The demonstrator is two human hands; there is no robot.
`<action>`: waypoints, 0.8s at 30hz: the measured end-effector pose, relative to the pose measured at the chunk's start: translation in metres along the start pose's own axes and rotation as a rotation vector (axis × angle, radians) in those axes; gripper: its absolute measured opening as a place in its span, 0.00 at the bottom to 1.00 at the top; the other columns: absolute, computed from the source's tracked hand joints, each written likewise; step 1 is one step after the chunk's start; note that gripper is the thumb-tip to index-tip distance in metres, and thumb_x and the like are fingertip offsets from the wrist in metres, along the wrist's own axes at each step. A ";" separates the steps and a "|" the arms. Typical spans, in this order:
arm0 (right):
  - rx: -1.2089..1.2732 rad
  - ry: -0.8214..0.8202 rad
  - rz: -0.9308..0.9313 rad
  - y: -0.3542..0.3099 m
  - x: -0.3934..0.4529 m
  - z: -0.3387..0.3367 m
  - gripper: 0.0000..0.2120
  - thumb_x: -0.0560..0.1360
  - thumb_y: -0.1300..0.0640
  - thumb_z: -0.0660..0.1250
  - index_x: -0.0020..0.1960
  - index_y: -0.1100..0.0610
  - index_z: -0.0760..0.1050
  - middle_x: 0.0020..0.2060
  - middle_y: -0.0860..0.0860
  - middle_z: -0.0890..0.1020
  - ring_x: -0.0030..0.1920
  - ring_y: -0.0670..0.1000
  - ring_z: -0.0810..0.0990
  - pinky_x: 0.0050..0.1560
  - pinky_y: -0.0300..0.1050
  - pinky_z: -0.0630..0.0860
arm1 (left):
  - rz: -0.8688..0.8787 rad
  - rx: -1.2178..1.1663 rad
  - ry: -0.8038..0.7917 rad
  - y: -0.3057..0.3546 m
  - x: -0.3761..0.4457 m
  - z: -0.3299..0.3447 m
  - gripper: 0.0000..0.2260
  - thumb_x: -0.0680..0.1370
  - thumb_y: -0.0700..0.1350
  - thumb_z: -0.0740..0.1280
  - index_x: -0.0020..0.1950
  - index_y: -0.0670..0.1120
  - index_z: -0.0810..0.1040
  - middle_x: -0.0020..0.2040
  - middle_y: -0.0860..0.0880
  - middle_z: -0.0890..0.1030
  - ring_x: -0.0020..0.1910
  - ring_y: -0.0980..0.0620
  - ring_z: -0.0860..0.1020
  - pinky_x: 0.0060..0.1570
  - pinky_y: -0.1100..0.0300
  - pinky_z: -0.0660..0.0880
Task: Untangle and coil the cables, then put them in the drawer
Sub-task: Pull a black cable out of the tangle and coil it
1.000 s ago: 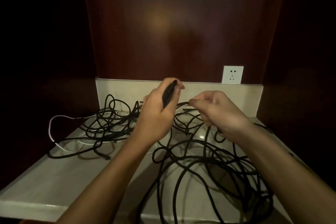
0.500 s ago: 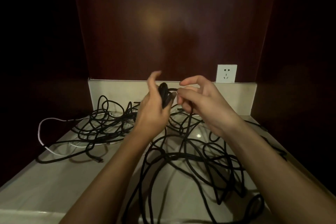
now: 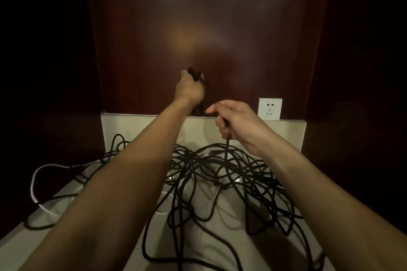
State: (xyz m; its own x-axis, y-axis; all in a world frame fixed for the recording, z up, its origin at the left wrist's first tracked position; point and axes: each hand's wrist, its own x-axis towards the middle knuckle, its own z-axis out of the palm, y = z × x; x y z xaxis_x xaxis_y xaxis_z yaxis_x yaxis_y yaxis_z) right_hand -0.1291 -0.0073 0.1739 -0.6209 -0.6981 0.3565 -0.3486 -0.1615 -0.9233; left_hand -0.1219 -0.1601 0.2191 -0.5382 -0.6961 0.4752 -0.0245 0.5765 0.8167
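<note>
Cables lie in a black tangle on the pale counter, spread from in front of the wall socket leftward and toward us, loops crossing over one another so that we cannot follow any single one through the heap. Our left hand is raised well above the heap, up and to the left of the socket, in front of the dark red wooden back wall, with its fingers curled round the dark end of one black cable; that end pokes out above the fist. From there the cable runs tight, down and to the right, to our right hand, which hangs just left of the socket and slightly lower. The right hand's fingers are curled loosely round the same cable, the forefinger stretched out to the left, and below the hand the cable drops straight into the tangle. A thin white cable loops out far to the left of the socket, past the counter's left edge, its inner end lost under the black loops. The low pale upstand at the back of the counter runs directly under the socket. Both forearms reach over the heap, hiding part of it. The surroundings to either side of the recess are too dark to make out.
</note>
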 end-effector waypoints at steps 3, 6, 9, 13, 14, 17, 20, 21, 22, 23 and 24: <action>-0.115 0.020 -0.081 0.004 0.009 -0.006 0.13 0.84 0.57 0.57 0.50 0.62 0.77 0.27 0.52 0.67 0.25 0.44 0.62 0.26 0.35 0.58 | -0.073 -0.410 -0.177 0.001 -0.010 0.015 0.06 0.84 0.45 0.62 0.57 0.43 0.72 0.46 0.42 0.77 0.41 0.48 0.81 0.40 0.54 0.75; -0.134 -0.003 -0.097 0.025 0.001 -0.008 0.14 0.84 0.57 0.58 0.46 0.61 0.78 0.25 0.51 0.68 0.23 0.43 0.62 0.25 0.35 0.58 | -0.282 -0.808 -0.338 -0.016 -0.041 0.016 0.03 0.83 0.43 0.62 0.54 0.44 0.70 0.37 0.46 0.70 0.21 0.56 0.75 0.21 0.63 0.69; -0.041 0.044 -0.055 0.041 -0.008 -0.005 0.15 0.84 0.56 0.59 0.43 0.60 0.78 0.24 0.50 0.68 0.23 0.43 0.62 0.26 0.36 0.58 | -0.415 -1.088 -0.371 -0.033 -0.066 0.015 0.06 0.82 0.39 0.58 0.55 0.42 0.73 0.39 0.45 0.70 0.23 0.52 0.76 0.22 0.64 0.72; -0.040 0.109 -0.022 0.045 -0.017 0.010 0.17 0.83 0.53 0.60 0.39 0.59 0.76 0.24 0.49 0.70 0.23 0.44 0.65 0.27 0.38 0.61 | -0.354 -1.250 -0.302 -0.047 -0.084 0.012 0.19 0.74 0.41 0.57 0.64 0.41 0.74 0.41 0.43 0.72 0.31 0.46 0.72 0.27 0.61 0.71; -0.094 0.128 -0.038 0.045 -0.018 0.013 0.18 0.83 0.51 0.60 0.39 0.58 0.76 0.23 0.48 0.71 0.23 0.44 0.66 0.28 0.40 0.63 | -0.318 -1.268 -0.295 -0.047 -0.088 0.011 0.19 0.74 0.43 0.59 0.64 0.42 0.74 0.40 0.44 0.73 0.31 0.46 0.73 0.26 0.61 0.70; -0.402 0.161 -0.144 0.044 -0.027 0.017 0.18 0.82 0.49 0.61 0.38 0.58 0.76 0.25 0.48 0.74 0.29 0.48 0.73 0.36 0.47 0.68 | -0.160 -1.029 -0.216 -0.044 -0.092 0.014 0.18 0.74 0.53 0.67 0.61 0.48 0.74 0.42 0.48 0.74 0.33 0.52 0.75 0.28 0.60 0.70; -0.540 0.128 -0.257 0.038 -0.035 0.018 0.16 0.82 0.52 0.60 0.40 0.58 0.75 0.28 0.51 0.76 0.33 0.55 0.76 0.38 0.53 0.74 | -0.037 -0.807 -0.171 -0.039 -0.094 0.015 0.12 0.77 0.46 0.70 0.60 0.49 0.76 0.44 0.49 0.76 0.41 0.51 0.74 0.40 0.59 0.72; -0.570 0.124 -0.275 0.037 -0.035 0.019 0.15 0.82 0.52 0.60 0.40 0.58 0.75 0.28 0.51 0.77 0.33 0.56 0.77 0.39 0.54 0.75 | -0.040 -0.806 -0.145 -0.038 -0.096 0.014 0.11 0.78 0.40 0.67 0.60 0.48 0.76 0.43 0.49 0.77 0.39 0.51 0.74 0.37 0.60 0.72; -0.586 0.122 -0.277 0.036 -0.036 0.020 0.15 0.82 0.52 0.60 0.40 0.58 0.76 0.28 0.50 0.77 0.33 0.54 0.78 0.39 0.55 0.77 | -0.070 -0.843 -0.131 -0.039 -0.097 0.013 0.12 0.79 0.36 0.65 0.60 0.47 0.76 0.41 0.48 0.76 0.35 0.51 0.74 0.31 0.61 0.71; -0.561 0.116 -0.247 0.036 -0.038 0.021 0.16 0.82 0.52 0.60 0.40 0.57 0.77 0.28 0.48 0.77 0.32 0.51 0.78 0.38 0.52 0.77 | -0.109 -0.922 -0.125 -0.039 -0.098 0.013 0.13 0.79 0.34 0.62 0.61 0.46 0.75 0.39 0.48 0.76 0.31 0.52 0.74 0.25 0.63 0.68; -0.477 0.099 -0.194 0.038 -0.039 0.021 0.16 0.82 0.52 0.60 0.40 0.56 0.77 0.28 0.46 0.77 0.30 0.47 0.77 0.37 0.48 0.76 | -0.149 -1.025 -0.119 -0.039 -0.099 0.013 0.14 0.79 0.34 0.61 0.62 0.45 0.74 0.37 0.47 0.75 0.28 0.52 0.73 0.22 0.64 0.65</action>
State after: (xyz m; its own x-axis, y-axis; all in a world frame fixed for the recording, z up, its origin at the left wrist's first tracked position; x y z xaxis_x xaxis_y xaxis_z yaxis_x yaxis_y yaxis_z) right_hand -0.1031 -0.0007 0.1215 -0.5687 -0.6136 0.5478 -0.7303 0.0703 -0.6795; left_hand -0.0786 -0.1083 0.1359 -0.6694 -0.6517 0.3567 0.5995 -0.1902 0.7775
